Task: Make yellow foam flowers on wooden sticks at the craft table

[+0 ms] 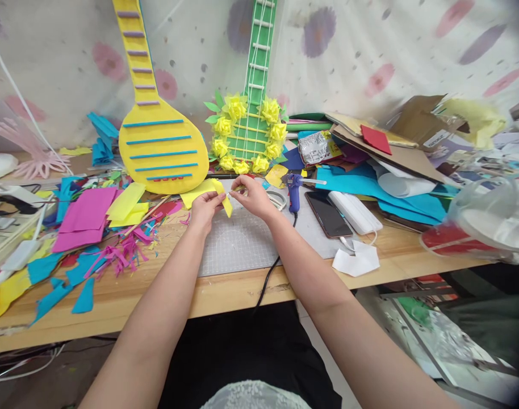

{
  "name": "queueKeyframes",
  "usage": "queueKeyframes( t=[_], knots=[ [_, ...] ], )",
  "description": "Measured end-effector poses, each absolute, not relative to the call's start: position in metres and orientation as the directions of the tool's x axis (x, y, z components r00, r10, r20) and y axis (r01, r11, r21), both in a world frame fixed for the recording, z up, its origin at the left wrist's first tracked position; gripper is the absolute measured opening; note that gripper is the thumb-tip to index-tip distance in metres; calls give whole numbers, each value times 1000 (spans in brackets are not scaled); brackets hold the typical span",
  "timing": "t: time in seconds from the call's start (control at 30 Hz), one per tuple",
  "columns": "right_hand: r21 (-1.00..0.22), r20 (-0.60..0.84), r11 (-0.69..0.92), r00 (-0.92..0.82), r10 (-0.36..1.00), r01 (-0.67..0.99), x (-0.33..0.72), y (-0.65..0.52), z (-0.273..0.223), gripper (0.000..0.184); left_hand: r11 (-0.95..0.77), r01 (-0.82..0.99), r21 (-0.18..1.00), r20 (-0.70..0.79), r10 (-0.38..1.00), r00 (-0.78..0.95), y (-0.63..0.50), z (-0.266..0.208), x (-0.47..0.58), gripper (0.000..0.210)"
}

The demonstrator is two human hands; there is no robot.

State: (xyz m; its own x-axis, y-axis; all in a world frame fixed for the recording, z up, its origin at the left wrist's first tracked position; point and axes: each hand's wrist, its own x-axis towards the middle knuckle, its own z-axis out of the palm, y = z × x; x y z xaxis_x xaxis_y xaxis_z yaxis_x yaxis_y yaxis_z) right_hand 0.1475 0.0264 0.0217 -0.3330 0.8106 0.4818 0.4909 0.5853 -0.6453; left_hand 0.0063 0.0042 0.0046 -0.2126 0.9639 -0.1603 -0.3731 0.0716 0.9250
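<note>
Over the grey cutting mat (238, 244), my left hand (206, 211) pinches a yellow paper strip (227, 207) whose end hangs down between my two hands. My right hand (254, 196) meets it from the other side, thumb and fingers closed on something small. A tiny white bit shows between the fingertips, too small to name. More yellow paper (195, 193) lies behind my left hand. Just beyond stands a green paper guitar (250, 139) ringed with yellow paper flowers. A yellow paper instrument (161, 139) with blue stripes leans beside it.
A purple hot glue gun (293, 196) stands right of my right hand, its black cord crossing the mat. Beside it lie a phone (329, 214) and a white power bank (355, 212). Magenta sheets (83, 218) and scraps cover the left; stacked paper and cardboard (387, 147) fill the right.
</note>
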Motion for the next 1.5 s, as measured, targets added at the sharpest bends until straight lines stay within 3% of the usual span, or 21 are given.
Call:
queueKeyframes(
  t=[0.33,0.47,0.7,0.87,1.17,1.5],
  knots=[
    [-689,487,592,-338,805,418,147,26,21,7,126,-464,877,-172,983,-58,3,4,5,28],
    [-689,500,610,-353,791,391,146,26,21,9,108,-448,888,-165,982,-91,3,3,5,28],
    [-608,495,599,-341,799,521,153,26,25,11,116,-443,889,-208,964,-164,5,5,0,23],
    [-534,483,593,-357,799,603,158,28,24,15,116,-460,880,-187,976,-113,7,2,-4,25],
    [-639,432,537,-320,843,551,155,36,14,23,122,-515,848,-119,992,39,4,2,-3,24],
    [-672,420,519,-305,855,529,150,34,14,21,147,-537,830,-138,989,58,1,6,1,19]
  ],
)
